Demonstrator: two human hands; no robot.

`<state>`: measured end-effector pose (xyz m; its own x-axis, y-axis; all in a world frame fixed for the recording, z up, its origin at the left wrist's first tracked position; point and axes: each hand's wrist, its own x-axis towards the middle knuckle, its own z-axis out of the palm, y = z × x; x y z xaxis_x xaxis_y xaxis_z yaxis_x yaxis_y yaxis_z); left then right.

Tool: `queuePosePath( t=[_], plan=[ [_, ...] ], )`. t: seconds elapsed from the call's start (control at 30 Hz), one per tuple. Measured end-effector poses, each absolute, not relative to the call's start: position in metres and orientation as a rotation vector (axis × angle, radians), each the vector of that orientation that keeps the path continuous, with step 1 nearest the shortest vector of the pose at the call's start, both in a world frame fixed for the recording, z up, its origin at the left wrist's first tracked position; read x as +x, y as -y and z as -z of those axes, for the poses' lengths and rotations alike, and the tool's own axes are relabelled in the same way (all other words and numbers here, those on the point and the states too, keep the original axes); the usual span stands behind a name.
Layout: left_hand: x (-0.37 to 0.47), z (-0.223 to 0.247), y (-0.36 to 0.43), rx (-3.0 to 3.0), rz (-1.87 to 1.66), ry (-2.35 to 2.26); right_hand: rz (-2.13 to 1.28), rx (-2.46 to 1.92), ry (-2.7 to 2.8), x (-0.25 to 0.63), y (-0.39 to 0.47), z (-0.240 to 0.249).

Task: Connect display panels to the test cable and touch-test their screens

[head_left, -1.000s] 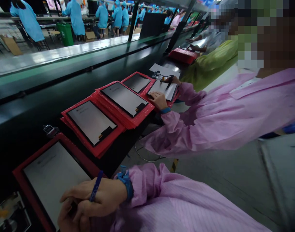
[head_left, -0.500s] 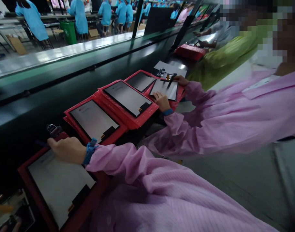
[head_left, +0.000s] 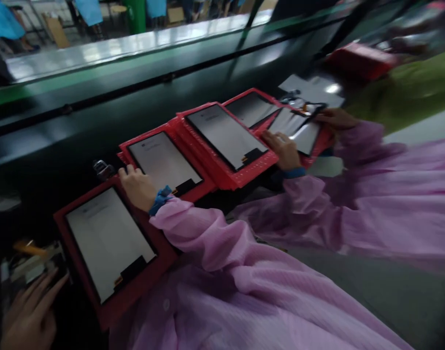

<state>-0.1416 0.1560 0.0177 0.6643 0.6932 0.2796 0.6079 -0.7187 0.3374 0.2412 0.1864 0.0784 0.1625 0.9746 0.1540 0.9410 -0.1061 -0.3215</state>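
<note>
Here I am with my right hand [head_left: 138,187], blue wristband [head_left: 160,199] on, at the top right corner of the red pad [head_left: 134,290] in front of me. Fingers loosely spread on this side, nothing visible in them; my thumb is hidden, so I can't tell whether it is under the pad's edge. The flat panel [head_left: 111,238] lies on that pad, pale face up, apart from my fingers, its black flap [head_left: 133,270] and little orange contact [head_left: 117,282] toward the near end.

Over to my left hand [head_left: 30,311], low in the corner: fingers fanned over an opened device [head_left: 34,267], an orange strip [head_left: 30,248] at its far end. It's dim over there; the fingers look apart rather than closed, and I can't make out how firmly they touch.

So where does it stand? Laying the panel on its pad looks done, I'd say: it sits neatly within the red border. The opened device looks unfinished to me, insides bare, the panel beside it and not joined to it. Any marks that would show the panel as checked are too blurred to read.

Beyond my right hand, a second panel [head_left: 160,155] and a third panel [head_left: 222,131] lie face up on red stacks, and a co-worker's hand [head_left: 284,148] rests at another panel [head_left: 304,138].
</note>
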Motion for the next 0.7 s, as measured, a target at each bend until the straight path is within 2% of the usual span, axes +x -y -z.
queuePosePath(
  t=[0.2, 0.7],
  plan=[
    [-0.113, -0.056, -0.129, 2.700, -0.382, -1.243, -0.269, -2.087, 1.821, 0.240, -0.184, -0.073],
    [-0.096, -0.064, -0.116, 2.711, -0.326, -1.404, -0.310, -1.793, 1.926, 0.232, -0.169, -0.063]
  ],
)
